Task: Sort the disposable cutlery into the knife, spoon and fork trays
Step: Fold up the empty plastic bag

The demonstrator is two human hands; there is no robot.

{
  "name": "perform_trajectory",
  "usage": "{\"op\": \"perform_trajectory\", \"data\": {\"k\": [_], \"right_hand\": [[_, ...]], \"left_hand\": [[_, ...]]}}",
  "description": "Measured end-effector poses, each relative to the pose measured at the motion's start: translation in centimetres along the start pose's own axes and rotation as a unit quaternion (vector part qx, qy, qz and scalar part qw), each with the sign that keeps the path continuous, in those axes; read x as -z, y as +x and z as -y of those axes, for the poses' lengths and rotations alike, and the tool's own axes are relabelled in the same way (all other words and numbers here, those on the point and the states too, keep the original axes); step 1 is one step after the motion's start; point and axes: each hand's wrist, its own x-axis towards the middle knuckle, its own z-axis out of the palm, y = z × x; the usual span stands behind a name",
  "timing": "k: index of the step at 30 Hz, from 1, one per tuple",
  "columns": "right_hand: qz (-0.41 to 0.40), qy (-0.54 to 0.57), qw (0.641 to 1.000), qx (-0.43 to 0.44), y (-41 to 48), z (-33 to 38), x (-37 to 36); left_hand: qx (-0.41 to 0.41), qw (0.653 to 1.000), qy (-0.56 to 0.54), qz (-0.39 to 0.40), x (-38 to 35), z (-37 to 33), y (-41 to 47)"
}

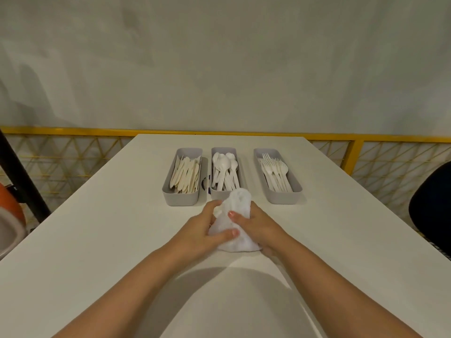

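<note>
So there are three trays lined up on the white desk (97, 240), and I'll use the long grey plastic spoon tray (216, 195) in the middle as my reference. It's full of white plastic spoons (224, 172), bowls at the far end and handles pointing back toward the person.

To the left of it, just beside it, is a matching grey knife tray (181, 200) holding pale beige knives (186, 174) that look wooden, lying lengthwise along the tray. To the right of it, with a bigger gap, is the grey fork tray (283, 197). The white plastic forks (275, 172) in it have their tines at the far end, and the tray is angled a bit.

Right in front of the spoon tray's near end is a white crumpled bundle (238, 208). It could be a thin plastic bag or a cloth, honestly can't tell. Its long axis runs from the person toward the spoon tray, with the far tip leaning slightly right and covering the tray's near edge from where I'm looking.

Both hands are on it. The left hand (202, 230) wraps the left side, fingers curled round and thumb lying across the near part. The right hand (258, 225) grips the right side, thumb on top. The bundle's near end sits down on the desk.
</note>
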Motion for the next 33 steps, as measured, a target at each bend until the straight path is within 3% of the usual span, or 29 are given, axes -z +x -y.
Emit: {"op": "perform_trajectory", "data": {"k": [2, 4, 6, 8, 11, 13, 15, 16, 19, 22, 25, 28, 33], "right_hand": [[0.027, -0.053, 0.998, -0.023, 0.0, 0.5, -0.2], [0.049, -0.127, 0.990, -0.045, -0.4, 1.3, 0.0], [0.048, -0.147, 0.987, -0.044, -0.3, 1.2, 0.4], [0.030, -0.092, 0.995, -0.034, -0.6, 0.8, 1.0], [0.018, -0.129, 0.983, 0.129, -1.6, 0.5, 2.8], [0.082, -0.211, 0.952, 0.207, -1.8, 0.2, 3.8], [0.122, -0.293, 0.929, 0.192, -1.5, -1.0, 3.9], [0.113, -0.296, 0.933, 0.171, -1.3, -1.4, 3.6], [0.036, -0.191, 0.970, 0.147, -0.9, -1.5, 2.5], [-0.019, -0.148, 0.982, 0.116, -0.1, -1.4, 1.5], [-0.080, -0.241, 0.960, 0.116, 1.2, -1.5, 0.1], [-0.089, -0.344, 0.930, 0.089, 2.0, -1.3, -0.8], [-0.087, -0.355, 0.927, 0.082, 1.9, -1.6, -0.9]], "left_hand": [[-0.106, 0.977, 0.185, -0.028, -0.2, 0.1, -0.5], [-0.166, 0.958, 0.233, -0.013, -0.5, 0.1, -0.7], [-0.158, 0.967, 0.197, 0.008, -1.0, 0.4, -0.4], [-0.150, 0.972, 0.180, 0.019, -1.1, 1.2, 0.2], [-0.147, 0.979, 0.141, 0.017, -0.8, 2.6, 1.0], [-0.118, 0.990, 0.079, 0.000, -0.6, 3.0, 1.3], [-0.089, 0.995, 0.035, -0.004, -0.5, 3.2, 1.5], [-0.077, 0.997, 0.008, 0.001, -0.4, 3.3, 1.6], [-0.035, 0.993, -0.113, -0.018, -0.2, 3.5, 1.9], [0.008, 0.979, -0.174, -0.109, -0.2, 3.7, 2.5], [0.009, 0.976, -0.120, -0.184, -0.5, 3.6, 3.2], [0.014, 0.978, 0.005, -0.210, -0.6, 3.6, 3.8], [0.021, 0.983, 0.111, -0.148, -0.3, 3.8, 4.0]]}}
